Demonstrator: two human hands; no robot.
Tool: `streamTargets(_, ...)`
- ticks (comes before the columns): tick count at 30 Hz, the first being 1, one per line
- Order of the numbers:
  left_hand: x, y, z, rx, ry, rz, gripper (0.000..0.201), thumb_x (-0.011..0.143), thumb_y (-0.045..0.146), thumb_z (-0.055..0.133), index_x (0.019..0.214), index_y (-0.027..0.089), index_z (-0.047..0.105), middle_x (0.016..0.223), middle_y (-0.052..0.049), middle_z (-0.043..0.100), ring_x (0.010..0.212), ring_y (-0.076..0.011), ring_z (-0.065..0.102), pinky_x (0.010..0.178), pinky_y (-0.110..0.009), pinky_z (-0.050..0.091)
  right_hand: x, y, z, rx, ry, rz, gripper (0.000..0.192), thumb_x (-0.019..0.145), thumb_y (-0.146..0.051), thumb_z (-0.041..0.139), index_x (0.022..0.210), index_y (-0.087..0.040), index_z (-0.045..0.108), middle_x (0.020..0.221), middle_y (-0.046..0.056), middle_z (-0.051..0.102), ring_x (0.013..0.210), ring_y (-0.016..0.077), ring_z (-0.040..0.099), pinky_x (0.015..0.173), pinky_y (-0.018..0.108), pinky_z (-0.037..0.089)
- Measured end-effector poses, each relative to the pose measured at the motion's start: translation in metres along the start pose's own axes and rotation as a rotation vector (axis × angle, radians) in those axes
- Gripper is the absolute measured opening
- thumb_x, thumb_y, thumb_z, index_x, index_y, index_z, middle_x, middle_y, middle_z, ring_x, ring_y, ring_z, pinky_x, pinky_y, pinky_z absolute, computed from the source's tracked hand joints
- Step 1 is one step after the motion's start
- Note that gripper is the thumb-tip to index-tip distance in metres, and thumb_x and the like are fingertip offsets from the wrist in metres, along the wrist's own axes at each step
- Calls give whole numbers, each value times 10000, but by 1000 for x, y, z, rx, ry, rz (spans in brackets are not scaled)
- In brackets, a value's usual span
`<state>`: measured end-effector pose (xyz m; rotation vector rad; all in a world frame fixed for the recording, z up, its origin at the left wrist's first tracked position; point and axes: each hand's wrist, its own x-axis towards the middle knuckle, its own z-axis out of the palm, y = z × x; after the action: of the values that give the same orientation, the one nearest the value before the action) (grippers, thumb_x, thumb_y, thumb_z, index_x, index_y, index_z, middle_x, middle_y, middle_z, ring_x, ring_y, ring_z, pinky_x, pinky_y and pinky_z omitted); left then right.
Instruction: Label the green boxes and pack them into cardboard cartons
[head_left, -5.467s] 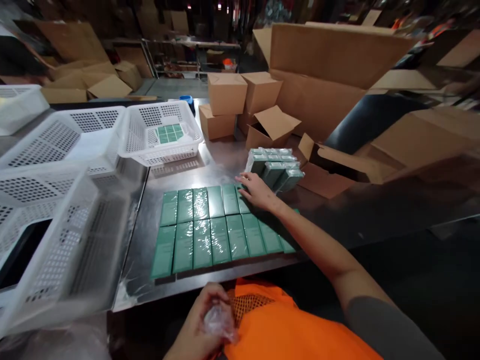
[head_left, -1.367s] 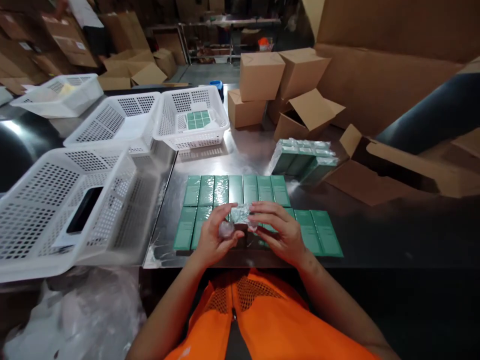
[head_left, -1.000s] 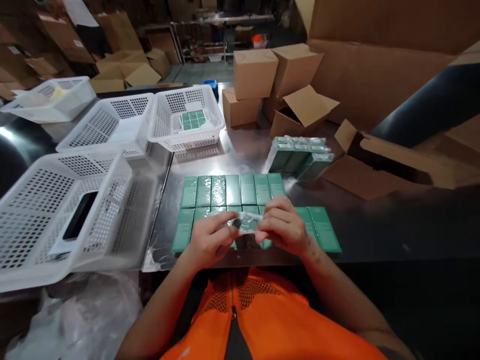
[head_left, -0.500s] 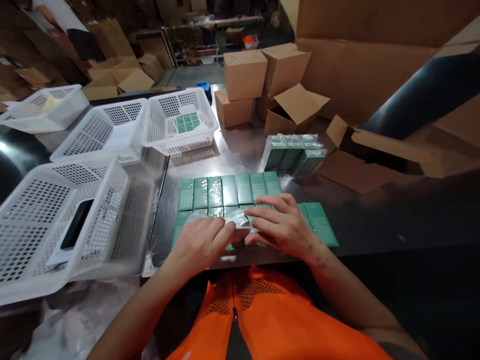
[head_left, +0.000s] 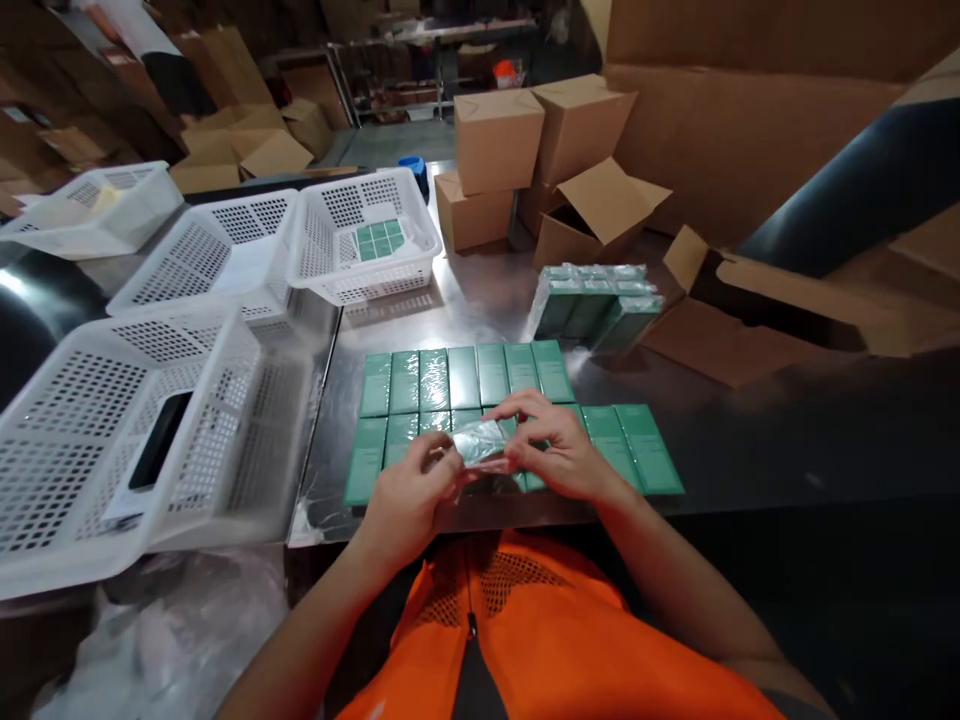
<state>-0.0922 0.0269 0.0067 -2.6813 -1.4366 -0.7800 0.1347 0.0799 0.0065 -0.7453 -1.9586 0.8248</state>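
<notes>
A small box in clear, shiny plastic film (head_left: 480,443) is held up between my two hands, just above the near row of boxes. My left hand (head_left: 411,492) is closed on its left end, thumb and index finger pinching the film. At the right end my right hand (head_left: 559,448) grips it, its thumb low and its fingers bent over the top. Loose film hangs along the near edge. Beneath and beyond lie two rows of flat green boxes (head_left: 463,378), several of them glossy with film. My hands hide part of the near row.
Left of the boxes stand white perforated baskets; the nearest basket (head_left: 71,575) holds a dark flat object (head_left: 160,440), and the far basket (head_left: 431,262) holds green boxes. Behind at right are wrapped green bundles (head_left: 592,300), an open carton (head_left: 600,215) and stacked cartons (head_left: 499,140).
The film-wrapped box has been lifted slightly and tipped, so its shiny face shows more. My right fingers have curled in from a flatter spread. The view has shifted slightly.
</notes>
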Motion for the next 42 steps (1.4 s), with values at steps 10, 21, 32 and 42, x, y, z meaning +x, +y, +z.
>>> streamTargets(10,-1,14,4,6,-19,69,155,969,207,444,873,184,563,1295,-198,649,614,-161,675,481,-241,441,-10,-10,14,231,190,312,364,732,-338,842,1030,-240,658,996,42,737,823,172,695,570,234,521)
streamTargets(21,-3,-1,4,-390,-137,-47,72,921,153,515,929,207,561,1293,-129,647,1009,-219,707,718,-290,544,-25,24,10,47,-73,189,286,783,-334,820,1004,-184,715,917,42,678,777,158,618,701,271,514)
streamTargets(32,-15,-4,38,-784,44,-135,267,882,191,629,1002,251,399,1328,-148,614,1181,-267,643,923,-416,531,-22,3,6,107,72,-7,639,804,-469,768,1391,-349,546,1096,21,728,1039,184,658,963,341,501)
streamTargets(42,-12,7,57,-917,137,-375,549,889,291,655,1365,217,392,1263,-133,583,1175,-247,606,987,-407,505,-40,13,21,-42,160,78,548,832,-355,782,1346,-286,605,1093,46,736,891,182,686,819,304,552)
